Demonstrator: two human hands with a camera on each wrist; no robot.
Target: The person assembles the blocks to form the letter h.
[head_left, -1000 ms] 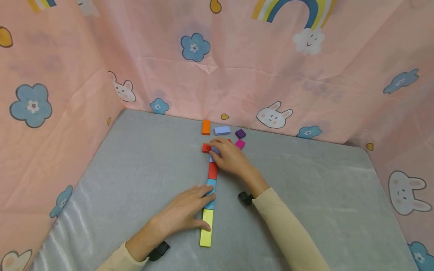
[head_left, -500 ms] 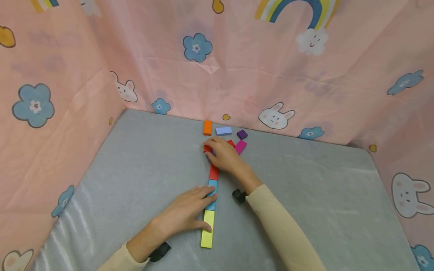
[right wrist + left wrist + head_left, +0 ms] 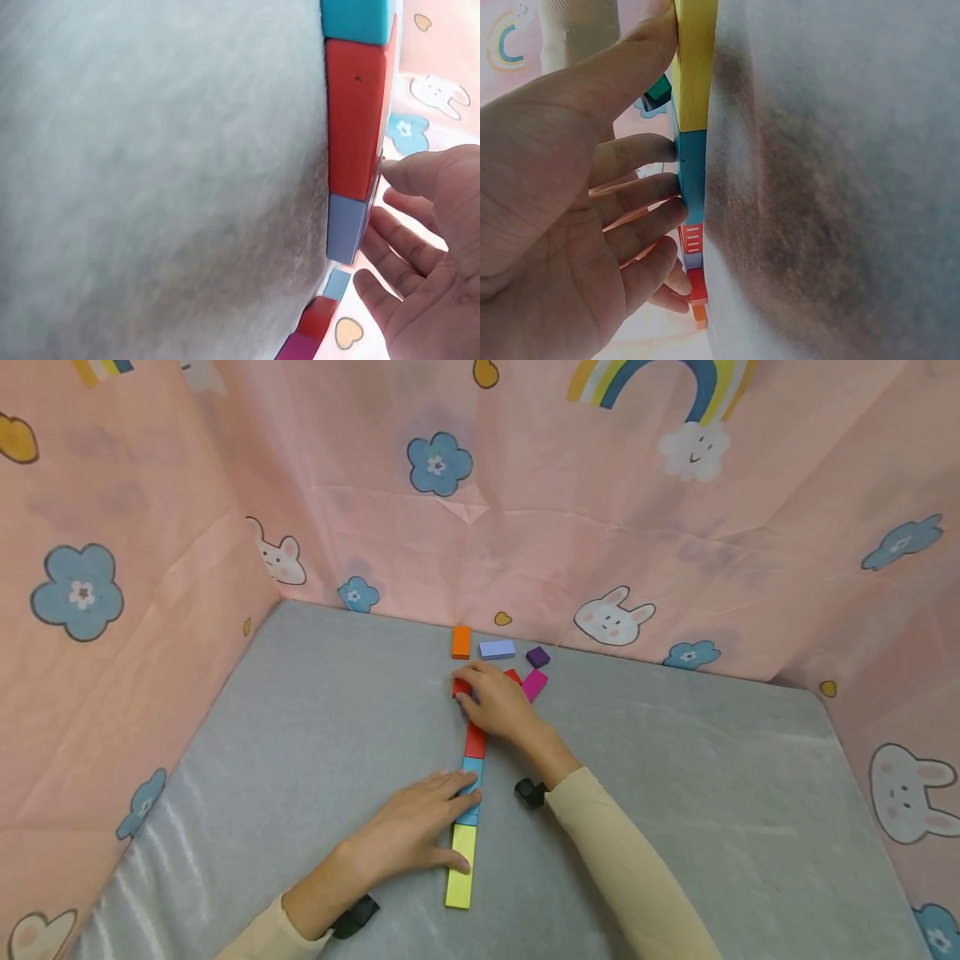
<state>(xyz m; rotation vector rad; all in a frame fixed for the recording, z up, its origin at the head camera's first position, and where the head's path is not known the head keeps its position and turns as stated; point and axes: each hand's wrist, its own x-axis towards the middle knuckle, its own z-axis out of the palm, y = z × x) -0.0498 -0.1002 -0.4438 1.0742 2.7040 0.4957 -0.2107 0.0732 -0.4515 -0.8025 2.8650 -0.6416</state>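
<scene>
In the head view my left hand (image 3: 405, 822) rests spread along a straight row of blocks. Its thumb touches the yellow block (image 3: 459, 893); the other fingertips lie on the blue blocks (image 3: 692, 176). My right hand (image 3: 498, 702) is at the row's far end, with thumb and fingers bent around the small red block (image 3: 461, 688). Nearer to me, a longer red block (image 3: 356, 120) continues the row, followed by a lavender block (image 3: 347, 229) largely covered by the right hand from above.
Behind the row lie an orange block (image 3: 461, 643), a pale blue block (image 3: 497, 650) and a dark purple block (image 3: 537, 657). A magenta block (image 3: 535, 685) lies right of the hand. Pink printed cloth (image 3: 525, 552) walls off the grey table (image 3: 337, 710).
My right hand has shifted slightly left, from the lavender block onto the small red block, covering the lavender one. The left hand stays in place.
</scene>
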